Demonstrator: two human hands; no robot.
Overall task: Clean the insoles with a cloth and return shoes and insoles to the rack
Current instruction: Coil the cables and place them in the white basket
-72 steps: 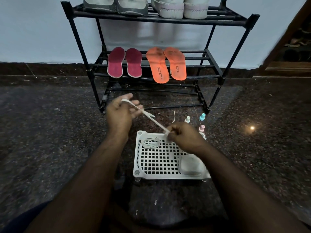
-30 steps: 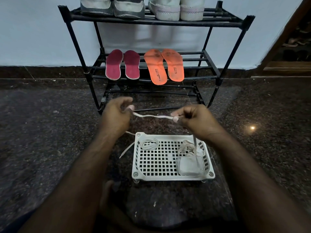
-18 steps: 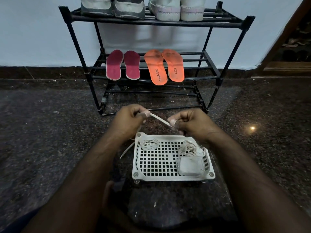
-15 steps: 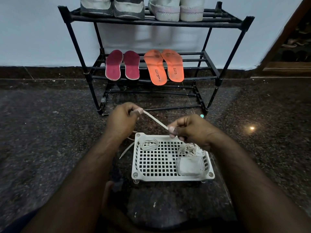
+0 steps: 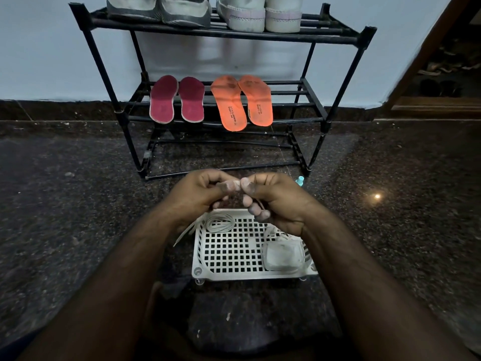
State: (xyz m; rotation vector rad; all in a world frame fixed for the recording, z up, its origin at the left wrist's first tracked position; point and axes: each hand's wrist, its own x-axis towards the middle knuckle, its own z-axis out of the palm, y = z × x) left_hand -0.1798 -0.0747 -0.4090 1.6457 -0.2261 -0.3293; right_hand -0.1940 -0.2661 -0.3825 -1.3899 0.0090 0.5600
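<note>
Dark speckled stone floor (image 5: 78,204), pale wall (image 5: 39,48) behind; at centre, left hand (image 5: 197,196) and right hand (image 5: 276,201) both pinch a white flat shoelace (image 5: 233,184).

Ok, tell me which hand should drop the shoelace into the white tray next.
Probably the right hand. It pinches the shoelace together with the left hand, but it sits directly over the white tray, while the left hand hangs nearer the tray's left edge, where the lace's loose end trails outside.

rack (image 5: 335,37): black metal; tray (image 5: 234,274): white plastic; floor (image 5: 390,230): glossy speckled stone
</note>
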